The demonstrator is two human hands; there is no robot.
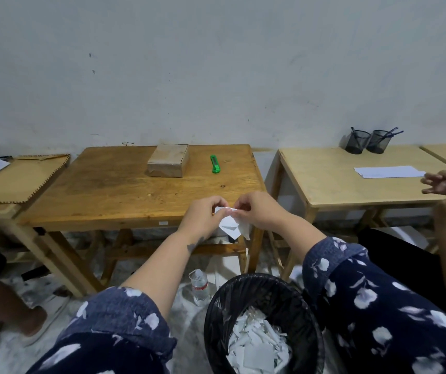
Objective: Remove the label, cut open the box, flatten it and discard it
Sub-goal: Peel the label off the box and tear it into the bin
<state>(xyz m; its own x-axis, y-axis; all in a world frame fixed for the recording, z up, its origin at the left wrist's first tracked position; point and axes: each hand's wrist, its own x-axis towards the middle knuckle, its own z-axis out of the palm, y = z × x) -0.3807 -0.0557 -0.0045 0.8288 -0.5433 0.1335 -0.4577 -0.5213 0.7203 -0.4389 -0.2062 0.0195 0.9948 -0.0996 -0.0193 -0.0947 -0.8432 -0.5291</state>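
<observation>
Head view: left hand (203,217) and right hand (256,211) pinch the peeled label (231,224) above the bin (216,306). Box (168,163) sits uncut on table (108,190), cutter (215,164) beside it; cutting, flattening, discarding remain.

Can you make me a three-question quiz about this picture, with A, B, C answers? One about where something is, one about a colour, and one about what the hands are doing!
1. Where is the box?
A. in the bin
B. on the wooden table
C. on the floor

2. What colour is the cutter?
A. green
B. red
C. yellow

3. What are the hands doing?
A. resting empty
B. holding the cutter
C. both pinching white paper

Answers:
1 B, it sits at the table's far edge.
2 A, its body is bright green.
3 C, left hand and right hand grip the paper above the bin.
</observation>
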